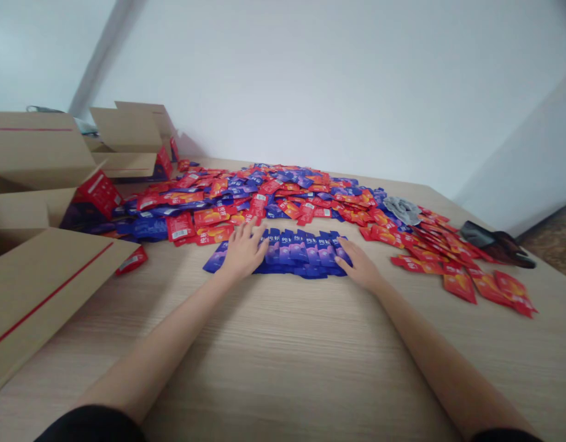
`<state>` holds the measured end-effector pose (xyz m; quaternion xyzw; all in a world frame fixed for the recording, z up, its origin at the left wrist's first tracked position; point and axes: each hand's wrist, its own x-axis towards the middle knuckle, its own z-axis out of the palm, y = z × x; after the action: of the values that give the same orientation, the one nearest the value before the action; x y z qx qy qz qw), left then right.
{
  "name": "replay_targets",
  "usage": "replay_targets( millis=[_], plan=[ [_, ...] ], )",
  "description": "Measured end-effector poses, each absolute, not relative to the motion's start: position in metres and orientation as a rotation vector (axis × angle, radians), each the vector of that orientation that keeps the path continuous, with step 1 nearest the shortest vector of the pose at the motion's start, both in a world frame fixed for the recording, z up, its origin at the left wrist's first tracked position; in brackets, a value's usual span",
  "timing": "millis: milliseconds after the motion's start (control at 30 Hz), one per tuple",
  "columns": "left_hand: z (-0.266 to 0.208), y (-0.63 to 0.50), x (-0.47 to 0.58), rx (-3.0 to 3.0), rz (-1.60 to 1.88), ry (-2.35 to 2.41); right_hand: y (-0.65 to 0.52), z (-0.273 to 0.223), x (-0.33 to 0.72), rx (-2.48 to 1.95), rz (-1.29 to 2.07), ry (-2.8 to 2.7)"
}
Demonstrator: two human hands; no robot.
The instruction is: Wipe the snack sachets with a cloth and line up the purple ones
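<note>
A row of overlapping purple-blue sachets point(299, 250) lies flat on the table in front of me, printed sides up. Over the left part of the row rests my left hand point(244, 250), its fingers spread across the packets. My right hand point(360, 265) is at the row's right end, fingers apart, with the fingertips touching the last sachets. Neither hand grasps a packet. Just behind the row spreads a large heap of mixed red and blue sachets point(283, 190).
Open cardboard boxes point(57, 270) stand along the left side, their flaps reaching over the table point(283, 356). Overlapping red sachets point(458, 282) lie at the right, near a grey crumpled cloth-like item point(403, 210) and a dark glossy object point(497, 242). A white wall rises behind.
</note>
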<state>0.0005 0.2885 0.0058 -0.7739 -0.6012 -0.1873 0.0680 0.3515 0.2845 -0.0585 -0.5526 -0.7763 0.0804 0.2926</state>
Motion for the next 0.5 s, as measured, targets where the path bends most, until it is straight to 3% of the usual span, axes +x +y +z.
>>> replay_targets(
  millis=[233,500],
  plan=[
    [0.023,0.299,0.047,-2.674,-0.590,-1.473,0.297,-0.022,0.354,-1.422,-0.008,-1.800],
    [0.007,0.303,0.022,-2.845,-0.607,-1.351,0.389,0.031,0.233,-1.400,0.109,-2.309]
  ],
)
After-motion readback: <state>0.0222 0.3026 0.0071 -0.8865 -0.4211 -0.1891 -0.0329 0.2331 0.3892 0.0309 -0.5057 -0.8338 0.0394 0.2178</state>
